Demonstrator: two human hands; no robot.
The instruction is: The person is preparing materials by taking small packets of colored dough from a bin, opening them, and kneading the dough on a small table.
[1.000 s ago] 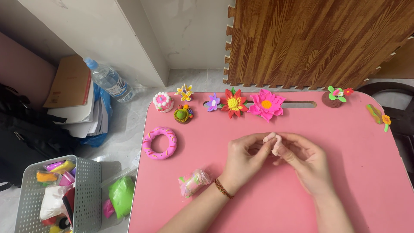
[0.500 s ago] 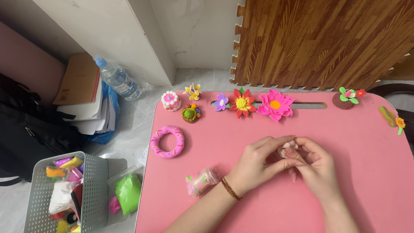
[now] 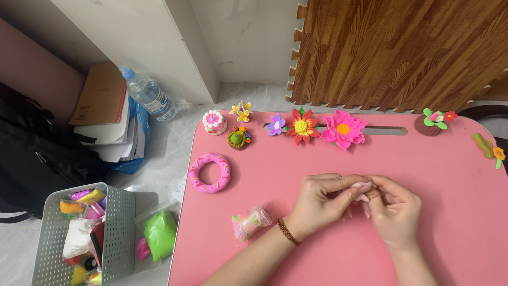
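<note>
Here both hands pinch a small pale clay bit over the pink worktop (image 3: 434,175).

The left hand (image 3: 317,204) and right hand (image 3: 394,214) meet at their tips, fingers (image 3: 353,191) narrow and closed on the clay bit (image 3: 364,185), held just above the worktop's middle. The step looks like shaping by pinching; a further squeeze would call for light, even pressure, as the piece is tiny. A wrapped clay packet (image 3: 250,221) lies near the left wrist, the donut (image 3: 209,172) beyond it. On the floor, the grey basket (image 3: 119,233) holds mixed clay packs, with a green bag (image 3: 160,233) beside it.
</note>
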